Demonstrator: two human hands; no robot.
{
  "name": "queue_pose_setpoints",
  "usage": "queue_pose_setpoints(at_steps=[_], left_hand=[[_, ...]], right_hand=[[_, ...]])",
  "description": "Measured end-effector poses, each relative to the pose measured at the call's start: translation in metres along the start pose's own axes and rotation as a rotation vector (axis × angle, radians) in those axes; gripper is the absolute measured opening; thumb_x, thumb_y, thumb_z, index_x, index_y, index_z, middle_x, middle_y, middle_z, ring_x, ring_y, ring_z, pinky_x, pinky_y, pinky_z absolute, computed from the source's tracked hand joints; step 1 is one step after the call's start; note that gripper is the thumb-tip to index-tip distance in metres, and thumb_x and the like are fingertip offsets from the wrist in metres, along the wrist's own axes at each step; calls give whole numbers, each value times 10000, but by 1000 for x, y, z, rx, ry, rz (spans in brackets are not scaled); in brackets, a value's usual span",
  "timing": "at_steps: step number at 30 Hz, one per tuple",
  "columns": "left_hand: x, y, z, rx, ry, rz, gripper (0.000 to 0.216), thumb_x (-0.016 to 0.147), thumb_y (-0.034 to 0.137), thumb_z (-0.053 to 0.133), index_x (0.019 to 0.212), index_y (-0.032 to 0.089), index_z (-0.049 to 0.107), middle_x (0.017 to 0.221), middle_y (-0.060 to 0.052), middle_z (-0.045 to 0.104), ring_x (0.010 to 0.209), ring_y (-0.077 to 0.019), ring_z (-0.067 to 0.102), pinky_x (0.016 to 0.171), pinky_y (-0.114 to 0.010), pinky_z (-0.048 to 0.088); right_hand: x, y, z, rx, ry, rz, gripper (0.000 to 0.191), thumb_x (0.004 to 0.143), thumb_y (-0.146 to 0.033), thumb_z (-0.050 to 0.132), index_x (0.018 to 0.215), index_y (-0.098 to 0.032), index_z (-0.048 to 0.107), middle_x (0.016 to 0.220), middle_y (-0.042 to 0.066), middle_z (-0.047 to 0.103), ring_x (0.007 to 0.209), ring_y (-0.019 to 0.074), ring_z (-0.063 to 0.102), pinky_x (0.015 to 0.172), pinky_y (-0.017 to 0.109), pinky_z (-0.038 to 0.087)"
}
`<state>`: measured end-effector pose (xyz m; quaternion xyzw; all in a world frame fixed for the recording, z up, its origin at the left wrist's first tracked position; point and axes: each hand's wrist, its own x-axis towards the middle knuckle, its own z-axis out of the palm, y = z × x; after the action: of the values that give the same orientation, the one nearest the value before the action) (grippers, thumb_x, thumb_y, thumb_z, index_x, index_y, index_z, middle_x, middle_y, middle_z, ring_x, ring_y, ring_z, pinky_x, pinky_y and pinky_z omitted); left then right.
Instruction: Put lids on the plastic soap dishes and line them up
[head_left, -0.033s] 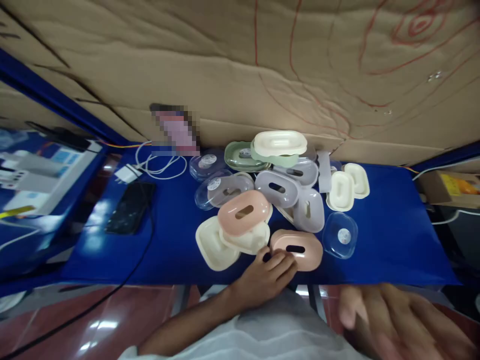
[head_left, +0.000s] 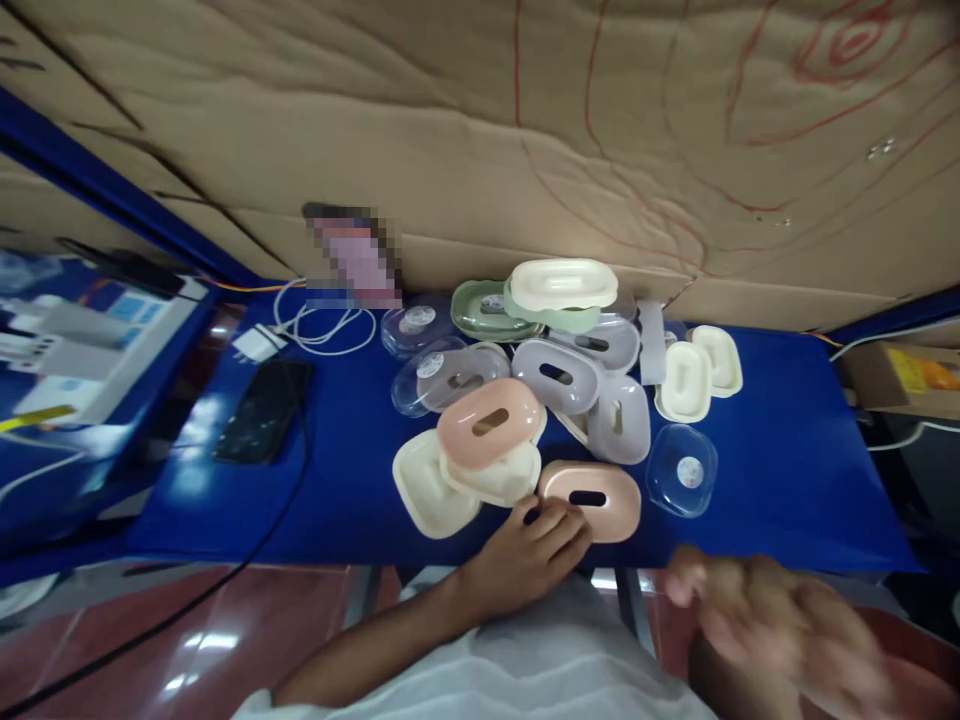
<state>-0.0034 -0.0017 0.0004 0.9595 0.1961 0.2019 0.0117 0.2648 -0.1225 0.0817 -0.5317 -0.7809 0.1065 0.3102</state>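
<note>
My left hand (head_left: 536, 545) rests at the table's front edge, fingers curled over the near-left rim of a pink oval soap dish tray (head_left: 615, 500) with a slot. My right hand (head_left: 772, 620) is raised in front of the table at the lower right, blurred, its fingers seemingly bent; I see nothing plainly held in it. A second pink slotted tray (head_left: 469, 430) lies on a cream dish (head_left: 502, 480), beside another cream dish (head_left: 431, 495). Lilac slotted trays (head_left: 555, 377) are piled behind. A clear lid (head_left: 675, 480) with a round sticker lies right of the pink tray.
Cream dishes (head_left: 684, 385) lie at the right, and a cream dish (head_left: 562, 285) tops green ones at the back. More clear lids (head_left: 409, 395) are at left. A black phone (head_left: 262, 410), white charger (head_left: 259, 343) and cables lie on the blue table (head_left: 787, 480). Cardboard (head_left: 450, 150) stands behind.
My right hand has moved up slightly and its fingers look more bent. The pink tray under my left hand has shifted slightly left. The view has shifted a little.
</note>
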Motion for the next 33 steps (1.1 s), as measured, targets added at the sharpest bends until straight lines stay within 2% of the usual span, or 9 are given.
queue_pose_setpoints(at_steps=[2,4,7,11,14,16,22,28,33], left_hand=[[-8,1,-4,-29,20,-4,315,1054,236,592,1349,203,699,1451,-114,674,1216,-242,653,1000,-390,486],[-18,0,-9,-78,55,-19,331,1040,231,617,1362,211,689,1435,-109,686,1232,-233,654,1004,-361,488],[-35,-8,-23,-183,150,-91,337,1013,165,620,1342,208,677,1331,-102,740,1213,-210,667,1019,-343,499],[-64,-30,-46,-129,266,-355,374,914,77,627,1255,218,683,1224,-119,768,1172,-263,697,1056,-453,499],[-85,-42,-59,9,194,-527,359,893,111,679,1232,229,678,1271,-132,745,1234,-323,684,1124,-562,441],[-98,-42,-64,46,112,-577,317,916,157,695,1226,219,677,1328,-152,718,1227,-337,685,1095,-557,455],[-110,-8,-57,-10,23,-550,342,999,236,669,1336,178,661,1408,-210,657,1180,-340,695,903,-453,545],[-99,17,-45,-141,56,-391,241,1043,196,603,1262,183,703,1242,-149,738,1068,-273,717,901,-408,584],[-105,11,-44,-102,116,-345,292,993,111,637,1244,232,723,1150,-93,767,1026,-243,712,944,-410,550]], right_hand=[[35,16,25,154,26,63,533,1048,-483,416,1566,-604,443,1139,8,820,1000,336,804,818,528,675],[52,19,49,105,-41,99,538,1053,-419,498,1589,-465,492,1297,45,783,1147,346,773,977,563,631],[47,15,78,-92,-137,34,545,1038,-337,628,1574,-319,530,1403,97,734,1277,343,716,1101,585,532],[31,21,89,-211,-134,33,453,1055,-227,587,1505,-283,598,1429,100,719,1327,318,684,1064,513,502],[30,29,86,-240,-45,50,412,1021,-255,668,1429,-311,659,1321,67,776,1232,325,723,1038,508,471],[33,29,84,-238,41,69,363,999,-290,711,1361,-319,695,1219,52,807,1137,324,748,1049,522,442],[29,-6,94,-83,181,-56,265,978,-343,733,1238,-294,737,1009,38,817,966,287,758,1043,515,439],[42,-28,124,-65,35,-120,277,981,-382,745,1252,-327,769,1112,44,811,1113,281,734,1110,502,431],[68,-30,143,-27,-47,-137,281,992,-352,737,1266,-297,764,1181,63,800,1206,279,703,1160,512,411]])
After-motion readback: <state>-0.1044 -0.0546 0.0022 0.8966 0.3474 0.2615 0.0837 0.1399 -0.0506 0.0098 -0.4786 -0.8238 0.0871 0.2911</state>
